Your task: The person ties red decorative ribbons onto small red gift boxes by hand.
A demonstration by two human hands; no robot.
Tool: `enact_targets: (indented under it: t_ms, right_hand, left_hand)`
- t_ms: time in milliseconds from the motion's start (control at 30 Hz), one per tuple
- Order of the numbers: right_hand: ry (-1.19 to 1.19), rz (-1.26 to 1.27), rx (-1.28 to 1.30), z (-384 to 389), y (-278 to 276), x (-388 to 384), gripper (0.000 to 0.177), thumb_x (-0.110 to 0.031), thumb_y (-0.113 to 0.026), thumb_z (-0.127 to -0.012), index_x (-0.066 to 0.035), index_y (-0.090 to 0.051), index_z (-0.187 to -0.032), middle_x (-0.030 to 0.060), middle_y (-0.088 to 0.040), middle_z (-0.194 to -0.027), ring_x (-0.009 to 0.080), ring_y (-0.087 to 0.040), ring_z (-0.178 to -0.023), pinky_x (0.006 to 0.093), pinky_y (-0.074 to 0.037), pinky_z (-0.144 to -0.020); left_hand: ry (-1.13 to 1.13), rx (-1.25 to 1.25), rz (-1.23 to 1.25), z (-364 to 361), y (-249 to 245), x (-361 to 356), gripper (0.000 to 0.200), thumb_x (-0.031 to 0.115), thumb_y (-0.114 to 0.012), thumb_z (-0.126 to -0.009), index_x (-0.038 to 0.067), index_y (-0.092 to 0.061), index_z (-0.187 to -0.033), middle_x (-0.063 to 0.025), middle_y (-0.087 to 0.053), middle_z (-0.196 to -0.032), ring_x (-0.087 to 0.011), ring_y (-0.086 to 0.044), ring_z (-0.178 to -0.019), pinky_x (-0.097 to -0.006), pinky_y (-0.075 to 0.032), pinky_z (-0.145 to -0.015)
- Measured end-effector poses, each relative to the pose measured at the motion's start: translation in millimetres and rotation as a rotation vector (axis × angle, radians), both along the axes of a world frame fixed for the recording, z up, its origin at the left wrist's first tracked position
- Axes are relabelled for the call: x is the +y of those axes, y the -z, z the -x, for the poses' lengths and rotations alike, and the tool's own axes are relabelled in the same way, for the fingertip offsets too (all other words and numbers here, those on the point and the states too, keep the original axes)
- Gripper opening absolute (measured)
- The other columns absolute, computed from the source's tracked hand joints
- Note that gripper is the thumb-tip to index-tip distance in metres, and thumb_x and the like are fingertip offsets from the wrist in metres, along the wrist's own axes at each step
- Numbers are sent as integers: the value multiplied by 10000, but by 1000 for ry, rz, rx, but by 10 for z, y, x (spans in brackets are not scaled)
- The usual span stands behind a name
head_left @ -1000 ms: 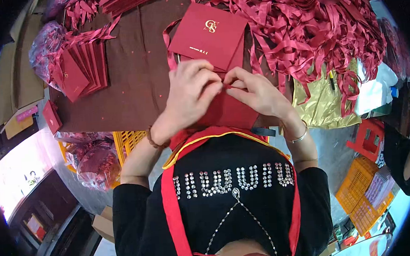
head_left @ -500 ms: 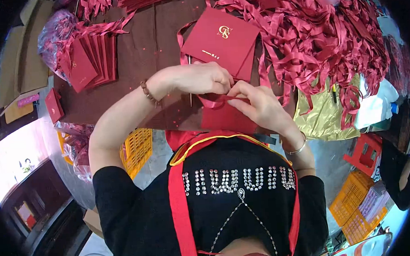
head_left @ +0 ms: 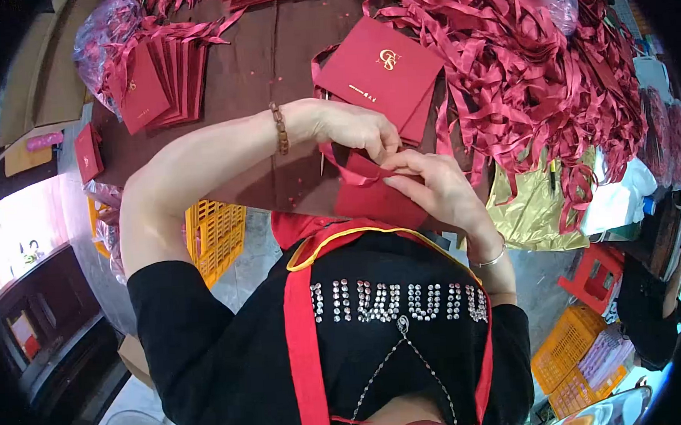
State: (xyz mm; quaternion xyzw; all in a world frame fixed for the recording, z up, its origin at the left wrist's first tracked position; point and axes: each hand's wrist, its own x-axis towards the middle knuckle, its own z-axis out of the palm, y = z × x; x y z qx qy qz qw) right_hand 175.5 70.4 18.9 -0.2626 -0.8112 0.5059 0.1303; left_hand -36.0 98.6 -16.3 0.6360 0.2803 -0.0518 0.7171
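Observation:
At the near edge of the brown table, both hands meet over a red card piece (head_left: 378, 200). My left hand (head_left: 359, 132), with a beaded bracelet on its wrist, comes from the left side, its fingers pinched on a red ribbon (head_left: 348, 172). From the right, my right hand (head_left: 435, 183) has thumb and index finger pressed together on the same ribbon. The exact grip at the fingertips is partly hidden. Just beyond the hands lie red square folders (head_left: 383, 70) with a gold emblem. A thin stick or pen (head_left: 322, 164) lies left of the ribbon.
A heap of red ribbons (head_left: 526, 87) covers the right of the table, above a gold sheet (head_left: 537, 210). Red folders (head_left: 166, 83) are fanned out at the left, near a plastic bag (head_left: 104, 40). Orange crates (head_left: 220, 238) stand below. A person's arm (head_left: 674, 283) shows far right.
The view has shifted slightly. My left forearm lies flatter and its hand has moved a little right and down. The ribbon and card piece between the hands are more lifted and visible.

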Motion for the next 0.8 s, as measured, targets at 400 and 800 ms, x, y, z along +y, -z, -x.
enact_targets:
  t_ms: [400, 800]
  right_hand:
    - [-17, 114, -34, 43, -15, 21, 191, -69, -625, -839, -12, -630, -1021, 97, -675, -851, 127, -636, -741, 257, -478, -651]
    - [124, -392, -132, -69, 321, 119, 291, -159, -671, -785, -59, -643, -1056, 95, -558, -794, 264, -535, -768, 366, -422, -693]
  left_hand:
    - [-630, -91, -251, 143, -73, -12, 222, 233, -523, -926, 22, -592, -937, -51, -543, -1100, -137, -495, -1021, -284, -391, -900]
    - [-638, 210, -185, 299, -367, -892, 715, 137, -641, -829, 149, -257, -1431, -176, -562, -1213, -292, -624, -903, -351, -478, -814]
